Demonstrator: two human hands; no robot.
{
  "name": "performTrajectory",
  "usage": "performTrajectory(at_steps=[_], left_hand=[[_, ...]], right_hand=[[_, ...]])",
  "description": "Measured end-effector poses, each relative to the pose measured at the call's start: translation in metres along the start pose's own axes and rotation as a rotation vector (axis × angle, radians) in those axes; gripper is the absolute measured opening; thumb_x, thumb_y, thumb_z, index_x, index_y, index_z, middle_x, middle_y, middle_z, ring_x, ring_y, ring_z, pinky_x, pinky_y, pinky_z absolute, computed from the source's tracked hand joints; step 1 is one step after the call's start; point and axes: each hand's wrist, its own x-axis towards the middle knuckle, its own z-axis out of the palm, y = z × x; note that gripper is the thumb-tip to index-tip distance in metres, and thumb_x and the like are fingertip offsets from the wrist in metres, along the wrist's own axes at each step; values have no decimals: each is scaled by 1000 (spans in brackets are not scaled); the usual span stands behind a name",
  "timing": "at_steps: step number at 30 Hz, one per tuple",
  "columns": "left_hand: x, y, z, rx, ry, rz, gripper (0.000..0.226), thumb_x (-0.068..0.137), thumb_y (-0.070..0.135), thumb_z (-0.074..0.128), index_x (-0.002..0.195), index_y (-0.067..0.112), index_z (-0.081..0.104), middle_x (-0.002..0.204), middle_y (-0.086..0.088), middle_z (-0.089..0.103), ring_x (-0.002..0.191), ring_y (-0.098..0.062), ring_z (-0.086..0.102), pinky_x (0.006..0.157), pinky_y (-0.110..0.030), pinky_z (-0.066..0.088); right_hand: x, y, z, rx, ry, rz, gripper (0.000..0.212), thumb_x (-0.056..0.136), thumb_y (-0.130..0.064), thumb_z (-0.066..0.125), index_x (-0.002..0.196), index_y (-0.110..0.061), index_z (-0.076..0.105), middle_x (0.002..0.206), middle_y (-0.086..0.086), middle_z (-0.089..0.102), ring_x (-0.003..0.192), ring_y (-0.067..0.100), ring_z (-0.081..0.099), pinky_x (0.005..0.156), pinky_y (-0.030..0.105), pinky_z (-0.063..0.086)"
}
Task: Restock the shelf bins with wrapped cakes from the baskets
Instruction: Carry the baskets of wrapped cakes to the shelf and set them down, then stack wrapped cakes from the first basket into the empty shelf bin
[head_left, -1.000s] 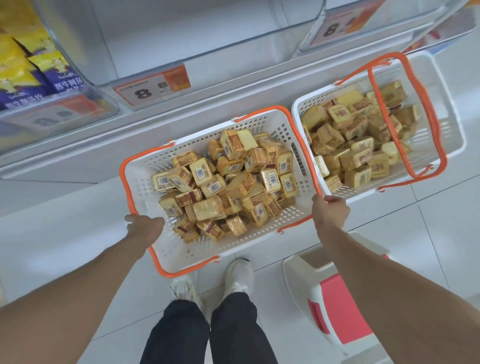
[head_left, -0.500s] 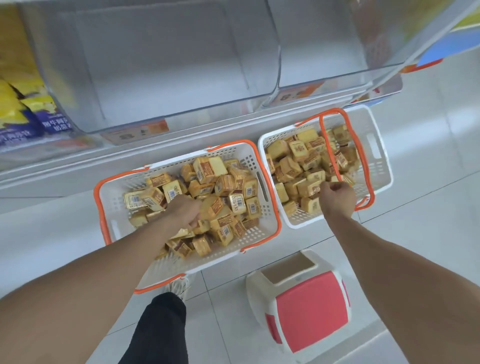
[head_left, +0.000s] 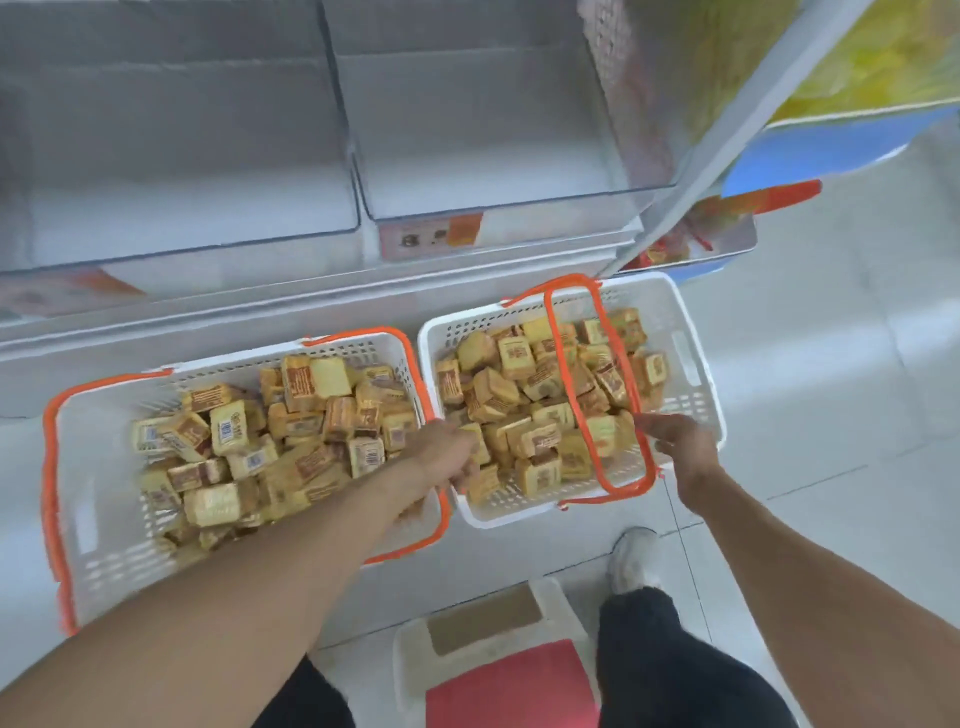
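I see 2 white baskets with orange handles side by side on the floor below the shelf, both piled with wrapped cakes. My left hand (head_left: 447, 457) reaches across the near right corner of the left basket (head_left: 83, 467) into the left edge of the right basket (head_left: 696, 364); its fingers curl down among the wrapped cakes (head_left: 524, 395) there, but blur keeps me from telling whether they grip one. My right hand (head_left: 680, 449) sits at the near right side of the right basket, fingers loosely spread and touching the orange handle (head_left: 571, 374) that lies across the cakes, with nothing clearly held. Above, 2 clear shelf bins (head_left: 483, 135) stand next to each other with a price label (head_left: 431, 238) at the front of the right one. A red-and-white step stool (head_left: 509, 680) sits by my legs.
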Motion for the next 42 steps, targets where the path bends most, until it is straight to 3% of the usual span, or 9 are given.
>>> performTrajectory(at_steps=[6,10,13,16,22,27,34,38,42], left_hand=[[40,44,144,-110,-66,147,30,93,47,65,102,19,60,110,-9,69,100,-24,71,93,-43,59],[63,58,171,-4,-1,187,81,67,78,71,111,10,64,103,-8,74,83,-23,76,72,-41,65],[68,60,165,78,-39,300,59,81,58,76,114,10,64,89,-8,75,70,-20,76,61,-33,63],[61,51,130,58,-154,380,11,95,21,69,86,13,68,96,-13,75,79,-24,76,74,-37,62],[72,-24,15,132,-631,131,23,90,27,75,101,8,69,116,-19,72,101,-29,71,77,-32,61],[84,-56,-8,248,-277,-93,46,96,26,67,126,-9,62,115,-24,72,98,-27,75,75,-27,60],[63,-57,3,560,172,-59,38,102,33,57,102,-2,70,79,-11,78,60,-18,73,52,-24,55],[64,-59,-16,619,672,179,23,94,22,57,81,6,66,72,-8,70,61,-20,64,57,-27,52],[68,-77,-23,536,913,251,36,91,29,61,120,7,55,117,-15,62,106,-33,61,88,-42,55]], right_hand=[[87,42,-26,-64,-522,161,39,101,-36,49,123,-7,65,123,20,69,105,37,68,97,51,50],[93,40,1,-272,-930,65,46,106,-41,42,130,-8,64,115,19,69,103,32,66,96,49,53],[88,30,15,-515,-1101,-69,34,101,-34,53,118,-6,66,96,13,63,89,25,61,91,51,57],[92,4,-3,-736,-1066,-194,20,98,-19,63,107,-1,63,88,15,63,83,28,68,79,46,61],[129,-59,-101,-980,-784,-269,19,97,0,61,114,3,52,79,19,66,83,39,74,76,48,61],[186,-42,-122,-936,-395,-70,23,84,22,52,88,1,44,64,18,52,46,29,57,57,44,57],[169,-22,-61,-1581,57,-356,40,102,-28,50,134,-5,57,119,7,61,84,17,56,67,21,45],[145,-39,10,-1459,27,-724,34,97,-22,51,122,-4,66,121,14,66,104,28,62,80,28,46],[66,-27,101,-1131,-227,-1044,21,97,-19,54,104,-7,69,97,11,68,99,29,63,79,31,47]])
